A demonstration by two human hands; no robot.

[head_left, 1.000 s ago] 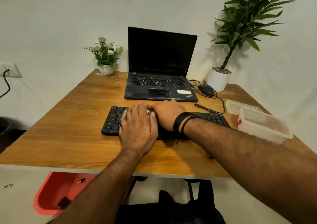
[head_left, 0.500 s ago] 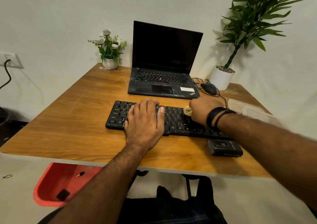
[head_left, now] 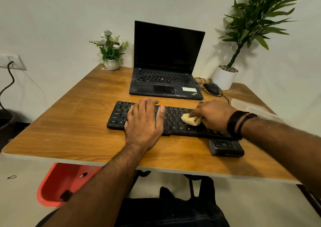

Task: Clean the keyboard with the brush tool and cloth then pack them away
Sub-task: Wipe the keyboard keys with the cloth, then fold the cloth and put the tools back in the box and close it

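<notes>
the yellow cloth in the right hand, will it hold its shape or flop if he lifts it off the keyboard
Probably floppy: the cloth is bunched into soft folds under the right hand, so it likely sags when lifted. It looks light, and seems unlikely to slip from curled fingers. The left hand lies flat on the keyboard.

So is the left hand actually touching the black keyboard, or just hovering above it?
Touching. In the head view the left hand lies flat on the keyboard, fingers straight across the keys, with no gap visible beneath the palm.
</notes>
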